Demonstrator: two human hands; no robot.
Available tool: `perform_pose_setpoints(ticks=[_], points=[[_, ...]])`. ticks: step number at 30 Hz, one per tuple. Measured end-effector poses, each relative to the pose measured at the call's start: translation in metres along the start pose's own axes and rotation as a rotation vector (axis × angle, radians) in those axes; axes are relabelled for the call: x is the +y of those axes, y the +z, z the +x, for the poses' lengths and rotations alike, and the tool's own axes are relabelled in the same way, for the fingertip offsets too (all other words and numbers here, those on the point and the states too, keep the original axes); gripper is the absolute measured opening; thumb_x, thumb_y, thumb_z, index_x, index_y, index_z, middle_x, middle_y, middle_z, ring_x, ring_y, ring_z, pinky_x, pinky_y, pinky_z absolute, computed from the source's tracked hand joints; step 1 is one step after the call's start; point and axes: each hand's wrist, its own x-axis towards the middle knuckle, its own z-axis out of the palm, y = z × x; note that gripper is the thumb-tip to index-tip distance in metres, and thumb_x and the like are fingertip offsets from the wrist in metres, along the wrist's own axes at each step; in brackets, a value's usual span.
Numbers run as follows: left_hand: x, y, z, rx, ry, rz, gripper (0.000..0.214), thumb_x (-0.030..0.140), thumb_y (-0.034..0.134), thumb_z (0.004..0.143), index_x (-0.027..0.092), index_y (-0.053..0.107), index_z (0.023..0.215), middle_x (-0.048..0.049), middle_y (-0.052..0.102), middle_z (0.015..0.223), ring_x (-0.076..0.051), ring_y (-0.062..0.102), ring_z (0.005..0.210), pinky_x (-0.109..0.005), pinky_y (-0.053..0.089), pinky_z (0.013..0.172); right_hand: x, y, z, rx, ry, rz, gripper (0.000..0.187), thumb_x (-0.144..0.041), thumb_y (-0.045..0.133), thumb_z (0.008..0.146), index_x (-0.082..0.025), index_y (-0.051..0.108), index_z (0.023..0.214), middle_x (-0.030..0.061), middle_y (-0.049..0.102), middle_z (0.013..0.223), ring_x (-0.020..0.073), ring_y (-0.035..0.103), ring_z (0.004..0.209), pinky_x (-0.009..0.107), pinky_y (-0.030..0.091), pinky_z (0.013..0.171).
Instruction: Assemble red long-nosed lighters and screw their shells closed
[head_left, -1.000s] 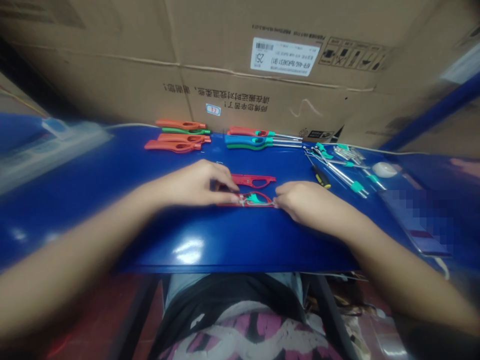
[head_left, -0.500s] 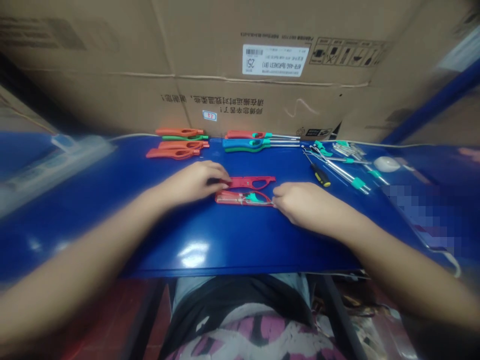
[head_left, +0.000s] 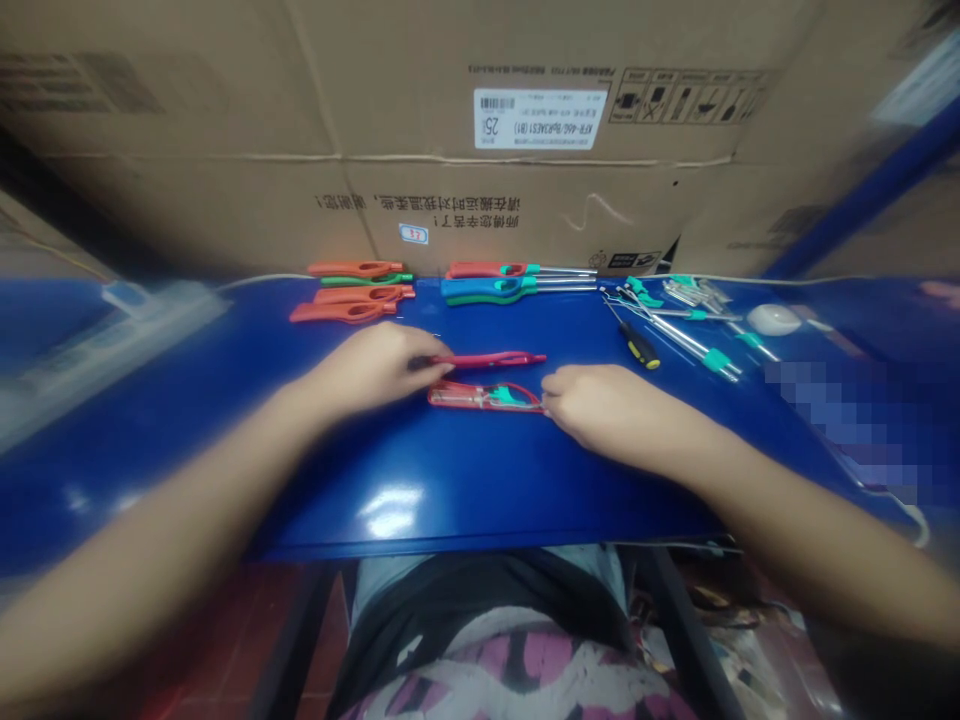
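The open red lighter shell (head_left: 484,397), a teal trigger showing inside, lay flat on the blue table (head_left: 450,480). The right hand (head_left: 600,405), fingers curled, touched the shell's right end; whether it gripped could not be told. Just behind the shell, the left hand (head_left: 371,365) pinched the left end of a red cover (head_left: 495,358), which was tipped on edge. Farther behind the shell lay orange covers (head_left: 349,296) and finished lighters (head_left: 510,283). Behind and to the right of it were a screwdriver (head_left: 637,345) and metal tubes (head_left: 694,335).
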Motion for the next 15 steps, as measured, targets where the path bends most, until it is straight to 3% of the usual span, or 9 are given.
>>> perform_pose_setpoints(ticks=[4, 7, 9, 11, 15], points=[[0.007, -0.004, 0.001, 0.094, -0.235, -0.434, 0.037, 0.045, 0.066, 0.088, 0.014, 0.074, 0.105, -0.0070, 0.076, 0.084, -0.018, 0.069, 0.071, -0.029, 0.056, 0.067, 0.002, 0.003, 0.000, 0.022, -0.016, 0.002, 0.024, -0.011, 0.051, 0.097, -0.012, 0.074, 0.090, 0.0113, 0.071, 0.094, 0.0223, 0.063, 0.088, 0.031, 0.029, 0.060], [0.012, -0.010, 0.003, -0.116, -0.395, -0.757, 0.046, 0.042, 0.075, 0.081, 0.013, 0.072, 0.116, -0.0046, 0.074, 0.074, -0.016, 0.068, 0.060, -0.027, 0.058, 0.059, 0.002, 0.003, 0.000, 0.016, -0.002, 0.014, 0.023, -0.009, 0.052, 0.096, -0.012, 0.074, 0.091, 0.0112, 0.071, 0.096, 0.0228, 0.064, 0.088, 0.031, 0.027, 0.059], [0.015, -0.013, 0.003, -0.263, -0.457, -0.816, 0.046, 0.039, 0.078, 0.078, 0.014, 0.073, 0.117, -0.0037, 0.074, 0.069, -0.016, 0.068, 0.059, -0.025, 0.058, 0.056, 0.001, 0.001, 0.000, 0.009, 0.008, 0.022, 0.023, -0.010, 0.052, 0.096, -0.013, 0.074, 0.092, 0.0113, 0.071, 0.098, 0.0228, 0.064, 0.088, 0.031, 0.026, 0.059], [0.014, -0.013, 0.003, -0.336, -0.500, -0.813, 0.045, 0.036, 0.078, 0.078, 0.015, 0.074, 0.117, -0.0043, 0.075, 0.071, -0.016, 0.070, 0.061, -0.025, 0.059, 0.058, 0.001, 0.000, -0.001, 0.008, 0.007, 0.028, 0.024, -0.012, 0.051, 0.098, -0.013, 0.075, 0.091, 0.0115, 0.071, 0.097, 0.0227, 0.065, 0.088, 0.031, 0.025, 0.058], [0.008, -0.007, 0.000, -0.342, -0.457, -0.713, 0.048, 0.039, 0.075, 0.079, 0.017, 0.073, 0.122, -0.0055, 0.076, 0.082, -0.017, 0.071, 0.066, -0.028, 0.062, 0.064, 0.001, 0.000, -0.002, 0.014, 0.011, 0.036, 0.027, -0.013, 0.049, 0.099, -0.013, 0.076, 0.092, 0.0120, 0.072, 0.099, 0.0225, 0.065, 0.089, 0.031, 0.027, 0.059]])
